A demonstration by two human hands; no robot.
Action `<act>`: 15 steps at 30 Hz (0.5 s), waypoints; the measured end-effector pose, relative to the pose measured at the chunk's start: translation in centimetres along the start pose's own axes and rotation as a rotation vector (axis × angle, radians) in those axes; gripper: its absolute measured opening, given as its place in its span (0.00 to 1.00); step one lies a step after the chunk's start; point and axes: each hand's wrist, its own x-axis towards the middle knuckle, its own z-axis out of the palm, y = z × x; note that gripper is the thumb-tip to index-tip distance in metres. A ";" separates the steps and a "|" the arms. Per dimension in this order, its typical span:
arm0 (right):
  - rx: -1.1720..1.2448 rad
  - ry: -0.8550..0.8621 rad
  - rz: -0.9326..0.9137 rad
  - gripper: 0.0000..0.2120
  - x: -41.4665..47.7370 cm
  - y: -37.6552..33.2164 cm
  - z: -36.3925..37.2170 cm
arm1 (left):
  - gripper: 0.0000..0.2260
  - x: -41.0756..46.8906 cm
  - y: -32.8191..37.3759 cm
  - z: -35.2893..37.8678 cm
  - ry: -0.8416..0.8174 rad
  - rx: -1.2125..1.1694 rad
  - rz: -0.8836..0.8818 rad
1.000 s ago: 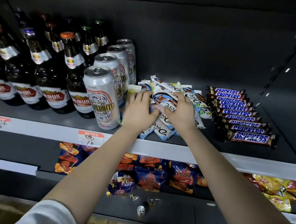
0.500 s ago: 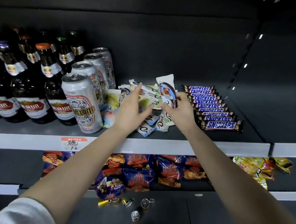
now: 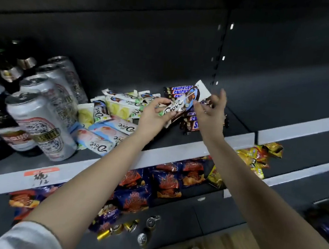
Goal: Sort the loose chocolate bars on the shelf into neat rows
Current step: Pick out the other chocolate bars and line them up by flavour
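One Dove bar [image 3: 176, 106]: left hand [image 3: 152, 117] pinches bottom, right hand [image 3: 211, 112] touches top.

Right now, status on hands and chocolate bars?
Left hand grips Dove bar, held over Snickers row. Right hand open, fingertips at its top end. Loose Dove pile unsorted. Nothing in the way.
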 end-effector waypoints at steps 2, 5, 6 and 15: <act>-0.293 0.014 -0.294 0.36 0.6 0.1 -2.9 | 0.11 0.4 0.1 1.0 -0.061 0.015 0.003; -0.953 -0.191 -0.736 0.32 1.8 0.5 -6.3 | 0.10 0.8 0.2 2.5 -0.155 0.079 0.040; -1.096 -0.272 -0.769 0.30 2.1 0.7 -7.0 | 0.09 0.8 0.4 3.0 -0.185 0.099 0.061; -1.062 -0.192 -0.749 0.22 3.0 3.6 -10.0 | 0.07 1.8 0.4 5.4 -0.188 0.244 0.146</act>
